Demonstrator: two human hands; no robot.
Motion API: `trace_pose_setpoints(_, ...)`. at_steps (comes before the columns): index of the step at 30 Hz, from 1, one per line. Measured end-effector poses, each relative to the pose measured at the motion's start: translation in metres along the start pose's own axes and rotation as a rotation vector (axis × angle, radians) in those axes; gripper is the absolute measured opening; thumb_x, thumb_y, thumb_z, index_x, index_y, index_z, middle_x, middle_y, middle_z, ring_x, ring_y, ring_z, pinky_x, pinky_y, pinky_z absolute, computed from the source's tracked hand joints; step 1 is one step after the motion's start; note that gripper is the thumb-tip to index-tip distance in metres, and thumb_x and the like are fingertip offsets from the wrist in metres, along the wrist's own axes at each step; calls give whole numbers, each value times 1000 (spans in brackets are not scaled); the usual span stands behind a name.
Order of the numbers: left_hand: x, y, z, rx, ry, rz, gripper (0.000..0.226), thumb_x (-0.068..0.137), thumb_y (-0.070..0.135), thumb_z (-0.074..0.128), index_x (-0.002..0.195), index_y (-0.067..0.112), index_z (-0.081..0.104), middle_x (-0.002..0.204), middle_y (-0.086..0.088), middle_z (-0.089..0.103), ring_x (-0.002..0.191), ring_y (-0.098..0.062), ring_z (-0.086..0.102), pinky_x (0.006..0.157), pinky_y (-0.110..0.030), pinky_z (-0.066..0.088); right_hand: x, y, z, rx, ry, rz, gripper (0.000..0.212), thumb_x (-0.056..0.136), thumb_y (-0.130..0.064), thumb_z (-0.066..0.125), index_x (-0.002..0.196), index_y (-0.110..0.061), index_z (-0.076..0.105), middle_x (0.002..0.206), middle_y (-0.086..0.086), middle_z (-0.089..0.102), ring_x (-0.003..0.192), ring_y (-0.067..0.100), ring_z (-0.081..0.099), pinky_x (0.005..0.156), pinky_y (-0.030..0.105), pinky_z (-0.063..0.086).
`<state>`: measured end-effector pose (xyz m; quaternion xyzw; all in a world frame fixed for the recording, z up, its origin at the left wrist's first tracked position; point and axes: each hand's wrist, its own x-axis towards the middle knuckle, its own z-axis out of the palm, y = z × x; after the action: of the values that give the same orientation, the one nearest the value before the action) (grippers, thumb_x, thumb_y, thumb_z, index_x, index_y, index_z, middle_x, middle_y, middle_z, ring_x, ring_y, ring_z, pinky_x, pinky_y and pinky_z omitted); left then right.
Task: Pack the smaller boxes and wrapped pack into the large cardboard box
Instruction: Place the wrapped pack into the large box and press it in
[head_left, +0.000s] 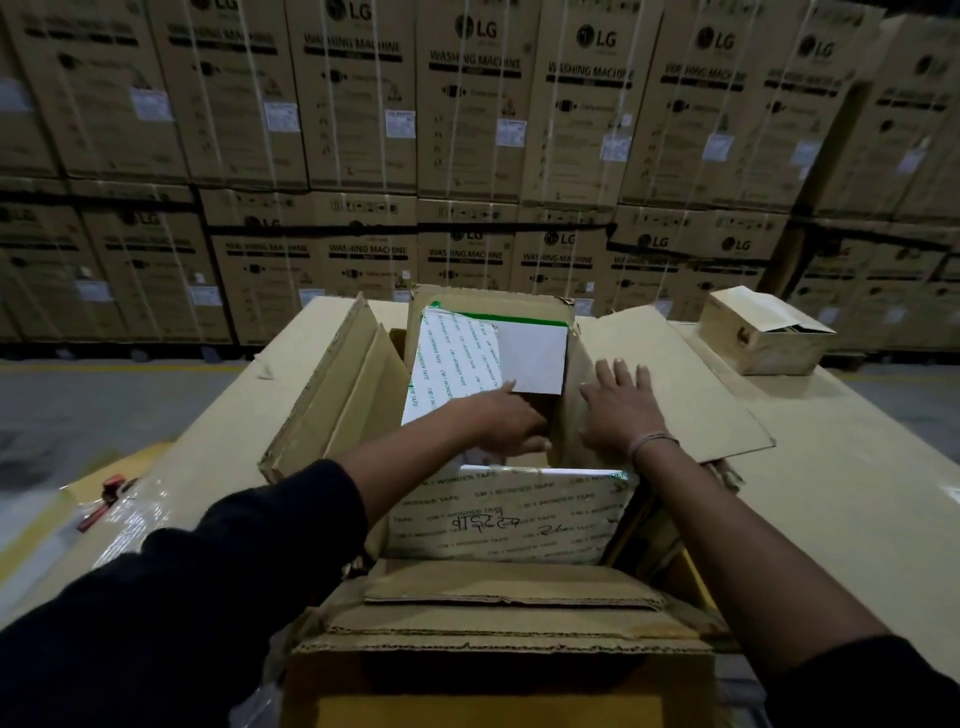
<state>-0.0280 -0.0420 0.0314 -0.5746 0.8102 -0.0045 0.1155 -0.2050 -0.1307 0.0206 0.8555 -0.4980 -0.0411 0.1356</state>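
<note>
Large cardboard box (358, 384) sits open at the near-middle of the cardboard-covered bench (831, 493), flaps splayed out. Inside, at the far wall: a white tape-wrapped box (457, 358) w/ green edge, standing tilted. Another taped box (511, 519) lies along the near wall.

Left hand (511, 423) reaches into the gap between them, fingers curled on the lower edge of the far box, grasping it. Right hand (618, 410) lies flat, fingers straight, pressing the right flap (675, 384) outward, holding nothing.

Probably seating the far box. To do it well: keep the flap pinned back, tip the box upright against the far wall, slide it down square so the middle gap stays usable.

Small open carton (763, 332) waits at the bench's far right corner. Stacked LG washing-machine cartons (467, 130) behind.
</note>
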Motion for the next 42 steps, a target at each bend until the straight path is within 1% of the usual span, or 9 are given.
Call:
trace_pose_setpoints(3,3,2,-18,19,-8,-51,55,106,58,34,97,11,62,90,-4,62,86,-23,61,95,-43,49,0,1,2,14,14,-2,57,97,-45,49,152,-27,45,171,12,13,158,38,7,125,61,5)
trace_pose_setpoints(5,0,-3,-37,54,56,-91,60,104,62,32,96,11,63,87,-5,62,79,-23,59,73,-34,47,1,2,3,24,22,-8,55,100,-46,46,152,-26,46,171,13,13,158,39,7,125,61,6)
trace_pose_setpoints(9,-23,-14,-91,50,219,-165,68,102,67,30,69,12,52,68,-1,54,63,-18,53,64,-33,46,1,1,2,12,7,-28,62,96,-53,52,152,-26,44,171,14,11,157,39,8,125,59,6)
trace_pose_setpoints(12,-51,-38,-129,6,164,-313,60,99,67,39,77,14,57,74,0,60,67,-12,56,73,-34,48,1,1,1,31,15,-28,56,99,-48,51,150,-25,48,170,14,12,157,39,7,126,58,5)
trace_pose_setpoints(15,-78,-74,-141,60,19,-457,59,93,64,56,120,12,63,115,-6,69,102,-23,66,93,-41,54,0,1,3,35,36,-25,53,101,-45,49,150,-25,49,170,14,13,157,39,8,126,58,5)
trace_pose_setpoints(20,-94,-113,-83,31,-227,-571,99,85,73,61,162,25,21,164,-8,32,145,-34,39,115,-52,38,1,2,2,18,15,-23,54,99,-47,51,149,-27,49,170,14,13,158,39,8,126,58,5)
trace_pose_setpoints(25,-93,-127,19,-166,-73,-622,82,99,73,24,163,30,-3,171,-7,-13,156,-36,-12,124,-60,-2,-1,-2,1,8,30,-55,60,96,-51,55,151,-27,46,171,15,12,158,38,7,127,56,6)
trace_pose_setpoints(33,-92,-126,30,-120,55,-555,73,107,54,20,163,16,-6,171,-7,-11,158,-26,-10,124,-57,-5,23,-3,-4,34,-70,-50,109,81,-72,68,163,-20,17,170,19,5,157,43,3,127,56,6)
trace_pose_setpoints(42,-88,-134,42,-179,109,-609,74,106,49,24,163,11,-4,171,-10,-9,158,-23,-9,126,-51,-4,100,-50,-7,-30,-24,15,152,60,-86,74,163,-20,-15,171,18,-11,154,53,4,117,76,12)
